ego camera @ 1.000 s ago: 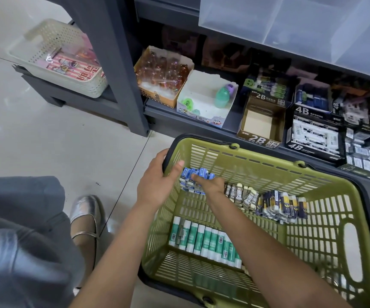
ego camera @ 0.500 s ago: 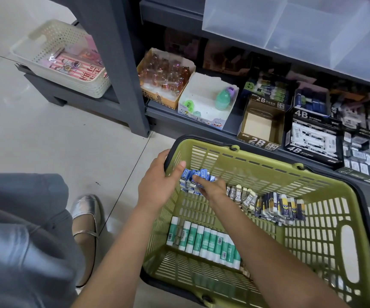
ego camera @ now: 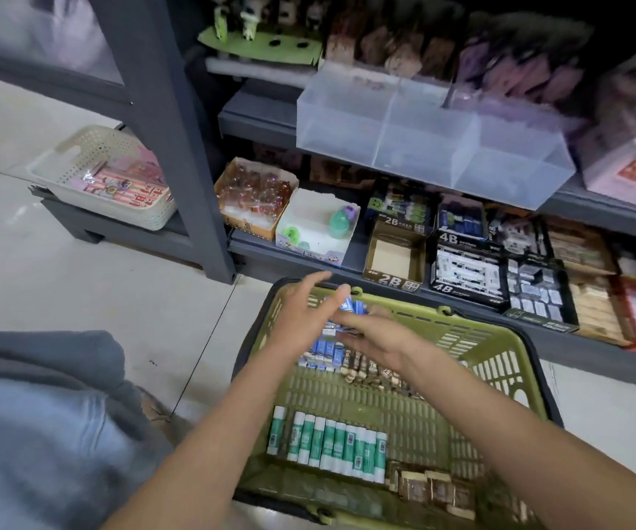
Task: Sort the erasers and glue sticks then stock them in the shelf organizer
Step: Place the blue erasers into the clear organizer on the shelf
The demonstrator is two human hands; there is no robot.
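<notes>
A person crouches over an olive-green slotted plastic shopping basket [ego camera: 500, 361] set on the pale tiled floor [ego camera: 79, 292], a grey-blue garment [ego camera: 37, 434] filling the near left corner. Nearest the camera, a row of white glue sticks with green labels [ego camera: 328, 443] lies side by side on the basket bottom, with a few small brown wrapped blocks [ego camera: 429, 487] just to their right. Farther in, a line of brown-and-cream wrapped erasers [ego camera: 370, 371] runs across the basket floor, touching a cluster of blue-and-white wrapped erasers [ego camera: 320, 351] at its left end. Above that cluster, both hands meet over the far rim: the left hand [ego camera: 301, 319] has its fingers spread and straight, and the right hand [ego camera: 377, 338] reaches flat across toward it, a small bunch of blue-wrapped erasers [ego camera: 351, 306] pressed between the two; motion blur hides the exact grip. Beyond the basket, the dark grey metal shelf [ego camera: 255, 120] carries an empty brown 2B cardboard display box [ego camera: 395, 258], a black 4B box of erasers [ego camera: 465, 271], and a white carton holding a green egg-shaped toy [ego camera: 337, 223]. One level up sits a clear plastic divided organizer [ego camera: 435, 143], its compartments bare. At far left, a cream perforated plastic basket [ego camera: 113, 177] holds pink packets.
</notes>
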